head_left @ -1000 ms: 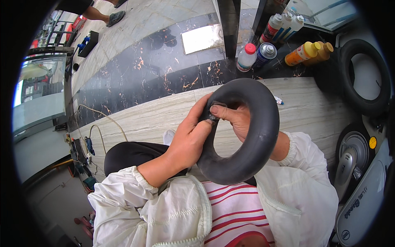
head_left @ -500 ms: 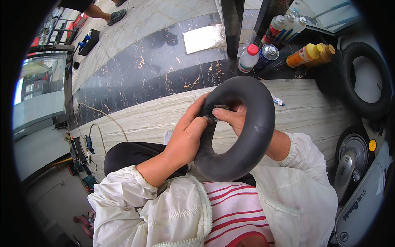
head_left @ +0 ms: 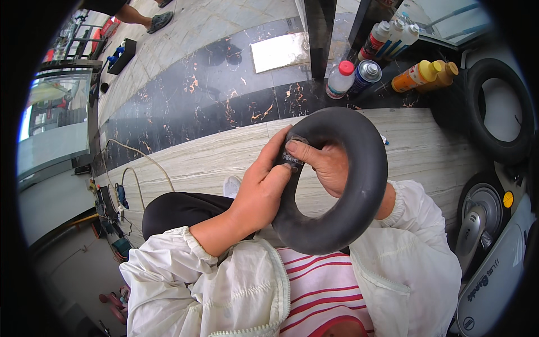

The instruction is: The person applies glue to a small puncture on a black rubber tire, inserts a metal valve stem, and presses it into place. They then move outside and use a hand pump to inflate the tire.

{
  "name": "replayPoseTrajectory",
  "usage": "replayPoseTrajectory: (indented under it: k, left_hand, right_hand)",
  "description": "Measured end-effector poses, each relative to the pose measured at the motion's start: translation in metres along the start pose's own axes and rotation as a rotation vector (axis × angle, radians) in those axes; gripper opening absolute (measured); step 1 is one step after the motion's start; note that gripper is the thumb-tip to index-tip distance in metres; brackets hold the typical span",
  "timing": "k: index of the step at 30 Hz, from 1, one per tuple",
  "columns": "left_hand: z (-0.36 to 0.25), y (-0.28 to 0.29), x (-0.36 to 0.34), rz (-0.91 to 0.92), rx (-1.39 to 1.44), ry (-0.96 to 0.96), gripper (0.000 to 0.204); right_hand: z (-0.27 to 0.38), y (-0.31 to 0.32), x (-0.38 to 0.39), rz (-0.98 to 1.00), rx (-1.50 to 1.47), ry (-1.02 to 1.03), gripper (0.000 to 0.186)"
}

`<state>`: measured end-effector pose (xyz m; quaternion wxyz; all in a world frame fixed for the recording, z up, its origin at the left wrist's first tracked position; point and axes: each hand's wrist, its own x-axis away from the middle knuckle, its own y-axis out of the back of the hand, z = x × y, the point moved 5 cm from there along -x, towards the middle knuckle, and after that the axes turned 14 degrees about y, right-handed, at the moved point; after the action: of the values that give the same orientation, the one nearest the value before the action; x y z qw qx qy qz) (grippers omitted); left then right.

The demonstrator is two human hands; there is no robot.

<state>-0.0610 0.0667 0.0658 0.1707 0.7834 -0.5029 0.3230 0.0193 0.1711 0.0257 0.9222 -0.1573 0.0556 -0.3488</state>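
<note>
Black rubber tube (head_left: 368, 174) gripped w/ L hand (head_left: 252, 191) & R hand (head_left: 331, 168), thumbs (head_left: 301, 150) at patch-like piece (head_left: 289, 158), approx 10 o'clock; piece on, pressing seemingly unfinished, bond unclear

"Left grip (head_left: 259, 181)?"
"One: curled closed, thumb (head_left: 279, 174) slanting up rightward; forearm (head_left: 218, 231) rising from lower left."
"Right grip (head_left: 332, 168)?"
"One: closed, thumb (head_left: 304, 151) pointing left; wrist (head_left: 387, 205) partly hidden."
</note>
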Motion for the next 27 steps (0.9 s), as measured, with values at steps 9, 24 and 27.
replayPoseTrajectory:
  k: [9, 24, 27]
  left_hand:
    - [0.007, 0.005, -0.004, 0.037, 0.142, 0.110, 0.056]
    - [-0.007, -0.002, 0.006, 0.014, 0.038, 0.000, 0.058]
    - [-0.007, -0.001, 0.004, 0.037, 0.117, 0.068, 0.058]
  right_hand:
    - [-0.014, 0.005, 0.007, 0.096, -0.081, -0.166, 0.013]
    - [0.017, -0.006, -0.002, 0.073, 0.054, -0.073, 0.015]
    - [0.010, -0.003, 0.000, 0.057, 0.005, -0.106, 0.016]
